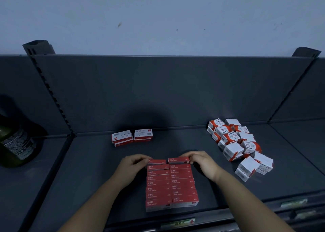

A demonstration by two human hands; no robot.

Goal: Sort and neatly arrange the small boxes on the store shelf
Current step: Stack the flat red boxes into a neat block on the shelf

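Boxes of staples (171, 184) lie in two red columns at lower centre of the shelf (91, 170); left hand (132, 165) and right hand (204, 163) each pinch a far-end box in curled fingers. A careless nudge could skew the rows, I reckon. Lids read "订书钉" and "24/6"; the white heap (233, 151) at right reads "PAPER CLIPS".

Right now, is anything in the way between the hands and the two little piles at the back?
Nothing visible. The left hand and right hand hold the farthest boxes of the red rows; only bare shelf lies between them and the back piles.
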